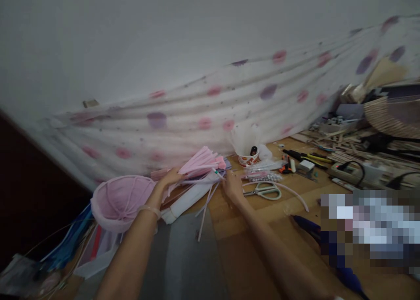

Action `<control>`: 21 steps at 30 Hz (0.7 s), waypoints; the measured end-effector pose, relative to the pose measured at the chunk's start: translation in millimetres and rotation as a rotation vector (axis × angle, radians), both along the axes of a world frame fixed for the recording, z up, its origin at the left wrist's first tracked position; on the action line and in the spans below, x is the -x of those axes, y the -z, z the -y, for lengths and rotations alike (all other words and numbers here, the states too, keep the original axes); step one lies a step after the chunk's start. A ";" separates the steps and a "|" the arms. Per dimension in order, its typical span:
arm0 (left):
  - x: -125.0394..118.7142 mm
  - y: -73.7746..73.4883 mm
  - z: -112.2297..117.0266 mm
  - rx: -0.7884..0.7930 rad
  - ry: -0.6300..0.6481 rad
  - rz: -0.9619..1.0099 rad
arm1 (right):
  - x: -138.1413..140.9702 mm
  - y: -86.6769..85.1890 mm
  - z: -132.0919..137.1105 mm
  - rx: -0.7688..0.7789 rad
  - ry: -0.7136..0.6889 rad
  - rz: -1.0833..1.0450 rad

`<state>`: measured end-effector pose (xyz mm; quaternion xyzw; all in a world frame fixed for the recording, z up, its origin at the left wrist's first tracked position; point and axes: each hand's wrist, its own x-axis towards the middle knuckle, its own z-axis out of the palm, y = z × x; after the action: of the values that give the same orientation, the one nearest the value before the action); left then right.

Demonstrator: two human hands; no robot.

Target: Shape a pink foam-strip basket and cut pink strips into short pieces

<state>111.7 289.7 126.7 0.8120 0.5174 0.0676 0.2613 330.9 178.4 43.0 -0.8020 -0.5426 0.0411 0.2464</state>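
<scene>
Pink strips (200, 162) lie bunched at the far side of the counter (278, 211), between the person's two hands. From where I stand, the left hand (173, 176) reaches in at the bundle's left, loosely curled; the right hand (233, 187) is bent beside its right end. Fingertips are lost among the pieces, so I can't tell whether either grips anything. To the left, a ribbed pink bowl shape (123, 199) looks assembled, I'd judge, while these strips look unattached. Something near right is masked by blocks.
</scene>
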 end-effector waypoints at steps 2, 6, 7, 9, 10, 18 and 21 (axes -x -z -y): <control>4.3 -2.1 -1.9 0.014 -0.028 0.062 | -3.6 -0.3 -3.8 0.009 -0.033 -0.018; 11.8 -15.9 -7.6 0.060 -0.060 0.154 | -9.7 -2.0 -8.2 0.004 -0.092 -0.035; 13.7 -19.4 -8.8 0.061 -0.066 0.168 | -11.0 -3.3 -7.3 -0.003 -0.096 -0.035; 17.1 -23.5 -10.0 0.047 -0.079 0.185 | -13.2 -8.3 -2.0 -0.027 -0.074 -0.028; 18.1 -23.2 -9.8 0.037 -0.085 0.188 | -14.0 -12.2 2.3 -0.046 -0.048 -0.022; 0.4 31.2 13.0 0.020 -0.046 0.133 | -24.8 -53.2 43.5 -0.226 0.176 -0.036; -1.5 39.8 15.3 -0.027 -0.064 0.118 | -30.8 -54.0 48.5 -0.175 0.085 -0.084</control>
<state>113.2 274.4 86.9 0.7932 0.5258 0.1305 0.2780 361.8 130.0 97.0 -0.7972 -0.4989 0.0169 0.3394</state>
